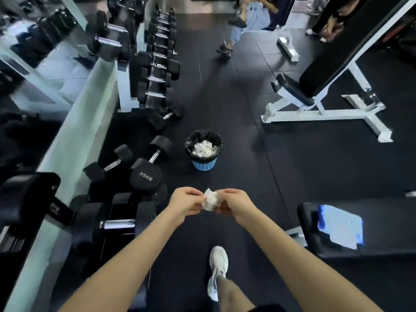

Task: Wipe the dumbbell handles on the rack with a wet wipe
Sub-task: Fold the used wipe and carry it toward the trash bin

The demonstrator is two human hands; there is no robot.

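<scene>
A white shoe (218, 264) stands on the black floor (258, 167) at the bottom edge of the view, below two bare forearms. Just beyond it the left hand (184, 202) and right hand (234, 204) meet in mid-air above the floor. Both pinch a crumpled white wet wipe (210, 200) between fingertips and thumbs, one hand on each side of it.

To the left of the left forearm lies a black dumbbell (117, 224) with a chrome handle, well apart from the wipe. To the right, a blue and white pack (340, 228) rests on a black pad (308, 224) near the right edge of the view.

Farther out on the floor lie two more dumbbells side by side, one marked 35KG (146, 170) and a smaller hex one (108, 164) to its left. Just right of them stands a blue bin (204, 165) with a black liner, filled with white crumpled wipes.

Beyond the bin, along the left wall, the white rack (125, 86) carries a row of dumbbells (161, 64) with chrome handles. Across the floor to the right stands a white-framed bench (315, 109) with black padding. At the far edge, the legs of other people (238, 28) show, blurred.
</scene>
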